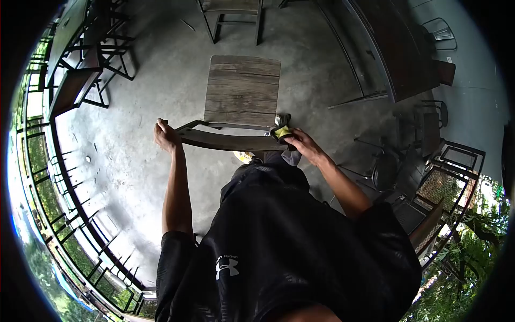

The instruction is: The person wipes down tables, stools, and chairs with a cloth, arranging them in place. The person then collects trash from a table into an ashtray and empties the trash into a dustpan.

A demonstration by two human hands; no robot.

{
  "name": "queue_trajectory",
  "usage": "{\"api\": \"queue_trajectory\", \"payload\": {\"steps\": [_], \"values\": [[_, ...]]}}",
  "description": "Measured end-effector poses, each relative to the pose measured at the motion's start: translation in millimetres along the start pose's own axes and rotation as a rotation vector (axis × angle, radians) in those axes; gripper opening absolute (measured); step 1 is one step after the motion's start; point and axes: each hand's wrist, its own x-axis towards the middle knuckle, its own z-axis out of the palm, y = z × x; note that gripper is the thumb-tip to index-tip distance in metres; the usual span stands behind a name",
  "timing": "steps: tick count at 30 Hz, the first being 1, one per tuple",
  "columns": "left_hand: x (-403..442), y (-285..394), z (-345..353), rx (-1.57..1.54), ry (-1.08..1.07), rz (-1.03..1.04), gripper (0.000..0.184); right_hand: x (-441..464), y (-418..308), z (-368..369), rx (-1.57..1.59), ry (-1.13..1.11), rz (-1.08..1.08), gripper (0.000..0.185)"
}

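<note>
Just ahead of the person, a wooden chair (242, 91) stands on the grey floor (161, 88), its backrest (230, 141) nearest. The left hand (168, 137) is curled around one end; the right hand (304, 146) pinches a cloth (282, 131) (yellowish, bunched) at the other.

You have two hands, left hand (168, 138) and right hand (306, 147), with one chair (242, 91) between them. At your right hand: one cloth (282, 130). Beyond both: one farther chair (232, 5). Past your right hand: one table (399, 56).
</note>
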Motion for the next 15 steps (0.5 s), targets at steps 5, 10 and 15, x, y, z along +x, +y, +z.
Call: {"api": "queue_trajectory", "payload": {"steps": [5, 10, 15], "values": [[5.8, -14.4, 2.6, -0.124, -0.054, 0.011, 0.045, -26.8, -15.7, 6.6, -0.351, 0.026, -0.295, 0.061], [12.9, -31.7, 5.5, -0.681, -0.224, -0.147, 0.048, -12.2, 3.2, 4.0, -0.560, 0.153, -0.498, 0.061], [-6.0, -14.6, 5.9, -0.740, -0.121, -0.210, 0.047, 0.4, -1.1, -4.7, -0.646, 0.063, -0.564, 0.057]]}}
